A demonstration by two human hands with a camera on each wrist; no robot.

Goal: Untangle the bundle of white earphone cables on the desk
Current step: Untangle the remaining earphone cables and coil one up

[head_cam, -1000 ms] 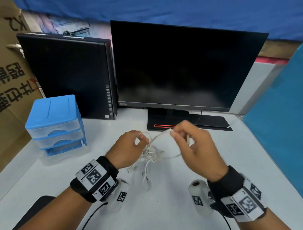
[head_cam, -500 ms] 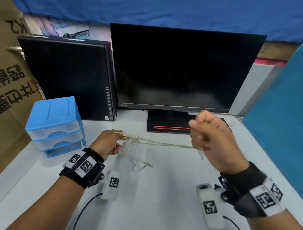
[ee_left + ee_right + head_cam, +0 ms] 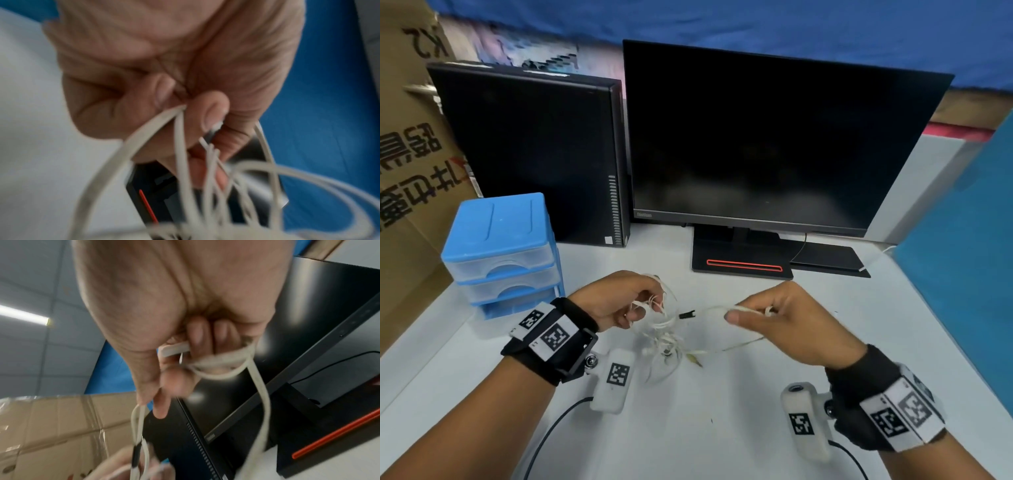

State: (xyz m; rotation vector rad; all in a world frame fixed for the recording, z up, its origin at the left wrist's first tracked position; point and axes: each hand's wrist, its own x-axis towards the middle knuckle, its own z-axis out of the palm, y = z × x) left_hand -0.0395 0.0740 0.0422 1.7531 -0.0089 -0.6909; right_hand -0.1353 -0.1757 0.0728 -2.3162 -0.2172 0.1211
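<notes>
Your right hand [image 3: 784, 322] has come back in from the right of the frame since half a second ago, so the strand that was stretched taut between your hands now sags. Your left hand [image 3: 616, 301], at centre left, has its grip curled round several loops of the white earphone cables [image 3: 664, 329]; the left wrist view shows thumb and forefinger pinching them. Your right grip is curled too, pinching a strand at the fingertips, with a loop wound round the fingers in the right wrist view. A short black piece [image 3: 687, 314] sits on the strand between your hands. The rest of the bundle hangs below the left hand down to the white table [image 3: 705, 428] at centre frame. Bare table lies below the hands. Above them stand the monitor [image 3: 767, 137] and its base [image 3: 743, 263], the computer case [image 3: 534, 150] and, at left, the blue drawer unit [image 3: 500, 250]. A blue panel [image 3: 969, 260] borders the table's right edge.
</notes>
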